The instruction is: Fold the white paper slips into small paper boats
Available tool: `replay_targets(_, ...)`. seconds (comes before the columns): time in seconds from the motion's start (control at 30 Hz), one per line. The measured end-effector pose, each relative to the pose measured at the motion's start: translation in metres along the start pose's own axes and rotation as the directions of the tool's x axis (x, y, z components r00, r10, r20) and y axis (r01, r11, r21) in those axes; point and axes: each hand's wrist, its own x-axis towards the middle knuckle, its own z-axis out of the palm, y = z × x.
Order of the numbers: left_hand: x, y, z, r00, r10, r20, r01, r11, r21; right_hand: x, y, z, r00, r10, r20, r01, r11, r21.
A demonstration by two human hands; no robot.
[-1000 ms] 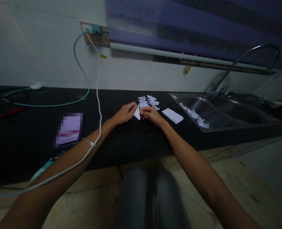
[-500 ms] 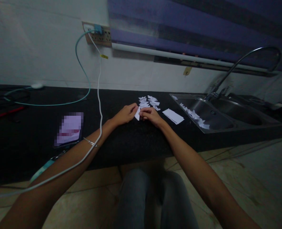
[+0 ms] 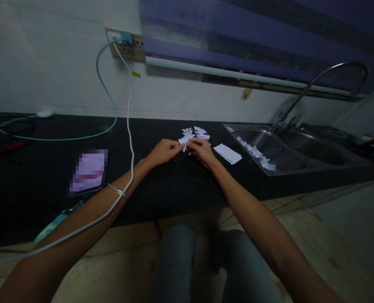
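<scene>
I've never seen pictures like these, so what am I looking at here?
There's no machine: you see a person's bare left hand and bare right hand. One head-worn camera takes every picture, looking forward and down. In the hands' shared grip is a small folded piece of white paper. On the black stone-like countertop, folded white paper shapes lie just beyond the hands, a flat stack of white rectangular paper to the right, and a flat device with a pixelated purple screen to the left.
</scene>
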Motion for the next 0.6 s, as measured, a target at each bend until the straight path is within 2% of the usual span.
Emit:
replay_targets(0.07,-0.0005,-0.0008,0.0028,0.994,0.031,0.109,-0.025,0.998,-0.054,-0.0002,-0.0020,0.0001,0.998,0.015,-0.063,-0.015,1.000,0.006)
replay_targets(0.1,-0.0005,-0.0012,0.0040,0.992,0.039,0.122,-0.031,0.997,-0.063,-0.0005,-0.0029,0.0000,0.997,0.021,-0.081,-0.020,1.000,0.009)
replay_targets(0.23,0.0014,-0.0040,0.0058,0.997,0.049,0.052,-0.047,0.998,-0.037,-0.0016,-0.0045,-0.0001,0.999,0.015,-0.040,-0.015,1.000,-0.005)
replay_targets(0.37,0.0030,-0.0074,0.0057,0.997,0.051,0.053,-0.050,0.998,-0.024,-0.0023,-0.0043,0.0008,0.999,0.022,-0.039,-0.023,1.000,-0.015)
replay_targets(0.6,0.0031,-0.0066,0.0087,1.000,-0.014,0.017,0.015,0.998,-0.068,-0.0024,-0.0055,0.0009,0.997,0.062,-0.040,-0.061,0.998,0.018)
